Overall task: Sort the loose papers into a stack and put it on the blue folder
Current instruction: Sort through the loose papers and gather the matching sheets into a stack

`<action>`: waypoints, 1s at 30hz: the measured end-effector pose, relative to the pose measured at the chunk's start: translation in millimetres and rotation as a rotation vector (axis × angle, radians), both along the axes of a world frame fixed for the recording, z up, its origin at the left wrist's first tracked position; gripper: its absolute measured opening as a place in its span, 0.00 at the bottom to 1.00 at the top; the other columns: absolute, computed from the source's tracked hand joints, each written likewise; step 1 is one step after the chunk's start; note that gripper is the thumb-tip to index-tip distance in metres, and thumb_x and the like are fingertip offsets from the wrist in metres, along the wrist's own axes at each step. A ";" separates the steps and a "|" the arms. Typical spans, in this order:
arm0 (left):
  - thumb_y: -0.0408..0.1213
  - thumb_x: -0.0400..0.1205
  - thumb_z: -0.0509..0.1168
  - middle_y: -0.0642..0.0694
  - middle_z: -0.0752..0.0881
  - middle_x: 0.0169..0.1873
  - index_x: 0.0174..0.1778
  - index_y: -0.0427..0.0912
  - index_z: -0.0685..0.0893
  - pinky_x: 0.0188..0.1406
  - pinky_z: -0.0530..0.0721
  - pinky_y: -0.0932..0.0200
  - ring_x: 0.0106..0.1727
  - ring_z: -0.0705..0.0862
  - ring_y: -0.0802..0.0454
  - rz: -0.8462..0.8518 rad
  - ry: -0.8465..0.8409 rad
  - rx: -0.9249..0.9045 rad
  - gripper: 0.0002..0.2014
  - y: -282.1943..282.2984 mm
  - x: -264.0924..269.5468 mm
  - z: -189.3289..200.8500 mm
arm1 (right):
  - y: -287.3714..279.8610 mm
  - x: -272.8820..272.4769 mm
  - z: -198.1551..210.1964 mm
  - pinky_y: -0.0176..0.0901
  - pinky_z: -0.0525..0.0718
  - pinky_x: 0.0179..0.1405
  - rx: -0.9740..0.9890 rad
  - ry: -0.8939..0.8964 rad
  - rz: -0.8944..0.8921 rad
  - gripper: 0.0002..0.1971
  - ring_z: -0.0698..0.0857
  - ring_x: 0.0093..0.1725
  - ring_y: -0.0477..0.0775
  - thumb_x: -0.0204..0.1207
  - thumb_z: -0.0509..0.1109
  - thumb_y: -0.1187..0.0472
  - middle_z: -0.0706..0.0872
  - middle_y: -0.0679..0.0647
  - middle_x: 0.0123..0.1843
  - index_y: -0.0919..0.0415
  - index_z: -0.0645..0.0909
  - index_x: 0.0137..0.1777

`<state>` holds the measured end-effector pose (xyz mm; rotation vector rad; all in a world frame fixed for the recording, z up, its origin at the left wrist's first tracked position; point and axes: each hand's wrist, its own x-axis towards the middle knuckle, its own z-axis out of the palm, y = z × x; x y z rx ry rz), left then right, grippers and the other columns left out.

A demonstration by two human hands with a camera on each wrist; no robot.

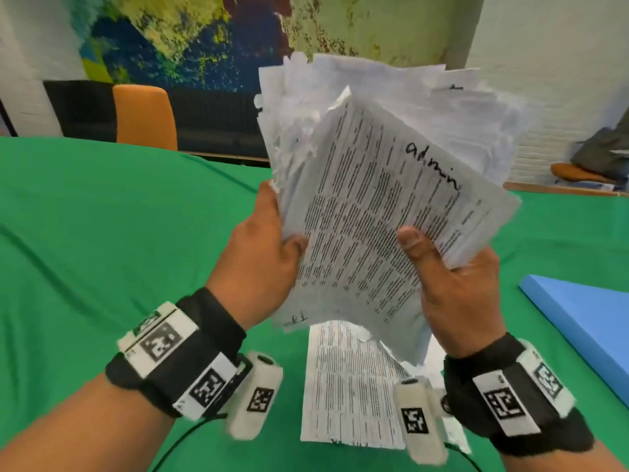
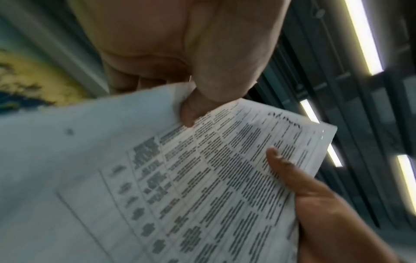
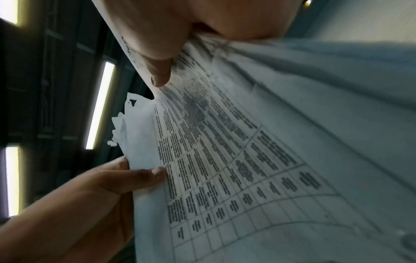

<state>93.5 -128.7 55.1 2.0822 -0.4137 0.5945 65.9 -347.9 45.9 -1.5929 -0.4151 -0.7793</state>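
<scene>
Both hands, left hand (image 1: 269,247) and right hand (image 1: 456,287), grip the ragged paper stack (image 1: 381,185) upright to square it, left of the blue folder (image 1: 585,321).

I see a green-clothed bench (image 1: 102,233), an orange chair (image 1: 146,117) behind it, a painted mural (image 1: 190,39), white brick wall (image 1: 551,63) and ceiling strip lights (image 2: 364,35).

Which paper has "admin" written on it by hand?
The front sheet of the bundle held up in both hands. The sheet on the table below shows only printed text.
</scene>
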 end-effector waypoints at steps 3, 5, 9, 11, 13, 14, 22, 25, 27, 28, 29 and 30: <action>0.34 0.83 0.71 0.61 0.84 0.50 0.65 0.50 0.68 0.41 0.85 0.77 0.43 0.88 0.65 -0.066 0.070 -0.136 0.22 0.9 -5.2 -12.5 | -3.5 -2.3 -8.8 0.37 0.89 0.58 -0.066 0.018 0.001 0.17 0.89 0.63 0.43 0.81 0.73 0.55 0.91 0.47 0.60 0.58 0.81 0.67; 0.37 0.78 0.77 0.56 0.89 0.54 0.69 0.53 0.71 0.49 0.92 0.64 0.50 0.91 0.63 -0.104 0.175 -0.291 0.28 6.0 -13.1 -37.2 | -11.3 -7.5 -29.8 0.38 0.90 0.57 -0.100 0.116 0.056 0.21 0.90 0.63 0.44 0.77 0.76 0.50 0.91 0.46 0.62 0.55 0.80 0.68; 0.44 0.71 0.79 0.61 0.90 0.55 0.71 0.56 0.70 0.48 0.93 0.56 0.54 0.93 0.56 -0.171 0.273 -0.517 0.35 12.3 -26.5 -72.6 | -30.0 -14.4 -72.5 0.44 0.93 0.52 -0.029 0.365 0.141 0.31 0.93 0.58 0.51 0.62 0.80 0.45 0.93 0.48 0.59 0.54 0.80 0.65; 0.44 0.72 0.82 0.59 0.90 0.55 0.70 0.56 0.72 0.43 0.92 0.61 0.53 0.93 0.55 -0.177 0.261 -0.557 0.33 9.5 -24.4 -77.7 | -32.4 -14.2 -81.5 0.45 0.93 0.48 0.024 0.423 0.186 0.21 0.94 0.55 0.54 0.65 0.83 0.54 0.94 0.50 0.56 0.50 0.86 0.58; 0.50 0.69 0.82 0.57 0.89 0.56 0.68 0.62 0.73 0.44 0.92 0.60 0.54 0.92 0.54 -0.180 0.237 -0.578 0.34 3.4 -22.2 -78.0 | -29.4 -16.2 -79.3 0.48 0.94 0.45 0.063 0.422 0.203 0.13 0.95 0.52 0.56 0.68 0.83 0.59 0.95 0.52 0.52 0.49 0.89 0.51; 0.54 0.67 0.80 0.57 0.89 0.57 0.67 0.65 0.74 0.45 0.92 0.60 0.55 0.92 0.54 -0.176 0.215 -0.576 0.33 -0.1 -21.9 -77.7 | -26.9 -17.9 -75.1 0.48 0.94 0.44 0.063 0.402 0.198 0.14 0.95 0.51 0.57 0.66 0.84 0.58 0.96 0.53 0.52 0.52 0.89 0.51; 0.67 0.57 0.79 0.62 0.88 0.56 0.58 0.87 0.73 0.45 0.91 0.63 0.57 0.91 0.56 -0.196 0.159 -0.592 0.35 -1.2 -28.9 -89.2 | -30.6 -19.6 -86.2 0.59 0.91 0.58 0.020 0.523 0.285 0.23 0.93 0.58 0.57 0.53 0.87 0.48 0.95 0.53 0.56 0.38 0.90 0.51; 0.66 0.55 0.80 0.61 0.88 0.56 0.58 0.86 0.74 0.46 0.91 0.58 0.56 0.91 0.57 -0.192 0.181 -0.621 0.35 -1.1 -26.4 -93.4 | -29.2 -20.4 -84.7 0.59 0.90 0.59 -0.002 0.503 0.281 0.21 0.94 0.56 0.54 0.55 0.84 0.47 0.95 0.51 0.55 0.33 0.89 0.51; 0.72 0.50 0.81 0.58 0.90 0.57 0.55 0.83 0.77 0.51 0.90 0.52 0.57 0.92 0.53 -0.174 0.230 -0.600 0.36 0.1 -25.0 -100.5 | -28.3 -21.7 -84.4 0.61 0.88 0.63 -0.016 0.535 0.295 0.22 0.93 0.58 0.53 0.54 0.83 0.43 0.95 0.49 0.57 0.31 0.89 0.52; 0.75 0.48 0.80 0.58 0.90 0.57 0.54 0.82 0.78 0.54 0.89 0.50 0.56 0.92 0.52 -0.153 0.250 -0.564 0.36 1.3 -23.5 -104.9 | -28.5 -23.0 -84.2 0.62 0.86 0.66 -0.021 0.567 0.316 0.23 0.92 0.61 0.52 0.55 0.84 0.43 0.94 0.49 0.59 0.31 0.88 0.53; 0.76 0.47 0.80 0.58 0.90 0.56 0.53 0.82 0.78 0.55 0.89 0.47 0.55 0.92 0.53 -0.132 0.269 -0.541 0.36 2.2 -22.9 -108.3 | -28.3 -25.0 -83.5 0.62 0.85 0.68 -0.028 0.599 0.331 0.23 0.91 0.63 0.52 0.58 0.84 0.42 0.94 0.48 0.61 0.30 0.87 0.55; 0.76 0.48 0.79 0.59 0.90 0.55 0.53 0.82 0.78 0.56 0.89 0.46 0.53 0.92 0.54 -0.117 0.279 -0.527 0.36 2.9 -23.5 -109.7 | -29.0 -26.8 -83.1 0.62 0.84 0.69 -0.047 0.620 0.336 0.21 0.91 0.63 0.52 0.61 0.84 0.43 0.93 0.48 0.62 0.30 0.87 0.55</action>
